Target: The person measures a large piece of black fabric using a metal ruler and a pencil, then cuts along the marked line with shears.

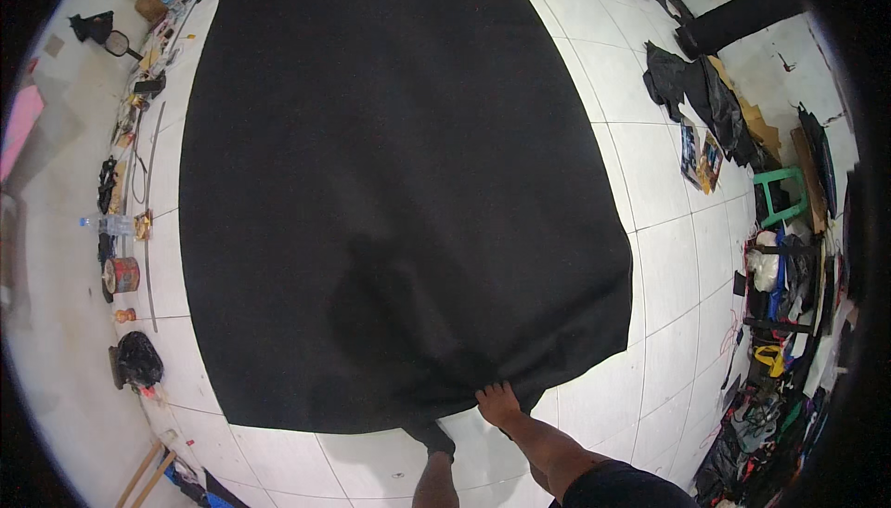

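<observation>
A large black sheet of thick fabric or carpet (390,137) lies spread over the white tiled floor. My right hand (499,404) reaches in from the lower right and is closed on its near edge, fingers on top; the thumb is mostly hidden. Ripples run from there toward the right corner, where the edge is uneven. Just left of the hand, my foot in a dark sock (430,436) is at the same edge. My left hand is out of view.
Along the left wall stand a plastic bottle (113,225), a round tin (122,275) and a black bag (139,360). On the right are a green stool (781,196), dark cloth (710,104), magazines (701,157) and a cluttered rack (784,327). White tiles (594,397) border the sheet.
</observation>
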Demonstrator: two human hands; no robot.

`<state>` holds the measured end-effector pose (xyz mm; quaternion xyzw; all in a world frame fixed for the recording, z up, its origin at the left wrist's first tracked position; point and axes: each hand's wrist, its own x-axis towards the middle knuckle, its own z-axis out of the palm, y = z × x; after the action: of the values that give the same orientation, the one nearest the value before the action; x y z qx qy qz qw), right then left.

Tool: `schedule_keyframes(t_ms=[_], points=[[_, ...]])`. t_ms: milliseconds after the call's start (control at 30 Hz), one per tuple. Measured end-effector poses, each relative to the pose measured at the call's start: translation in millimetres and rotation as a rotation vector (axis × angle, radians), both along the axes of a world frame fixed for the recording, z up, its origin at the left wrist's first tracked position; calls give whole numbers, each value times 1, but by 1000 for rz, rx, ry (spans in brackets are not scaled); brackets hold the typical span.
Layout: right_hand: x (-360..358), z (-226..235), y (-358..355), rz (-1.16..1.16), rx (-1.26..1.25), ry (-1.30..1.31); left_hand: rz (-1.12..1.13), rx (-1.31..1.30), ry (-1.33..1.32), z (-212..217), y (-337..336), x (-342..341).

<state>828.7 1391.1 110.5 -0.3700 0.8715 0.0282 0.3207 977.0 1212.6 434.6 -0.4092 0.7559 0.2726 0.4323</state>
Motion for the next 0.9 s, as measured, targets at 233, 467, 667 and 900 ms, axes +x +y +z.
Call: schedule_keyframes(t_ms=[233,467,667,900], points=[[-29,5,-27,-14,-22,25,-12,16,-19,4,3,2],[-34,17,-37,-44,-93,-67,-17,14,-34,6,8,12],[-30,64,-20,-36,264,-462,-35,23,-80,-3,16,23],[-28,275,42,-251,161,-591,-164,9,199,27,-11,35]])
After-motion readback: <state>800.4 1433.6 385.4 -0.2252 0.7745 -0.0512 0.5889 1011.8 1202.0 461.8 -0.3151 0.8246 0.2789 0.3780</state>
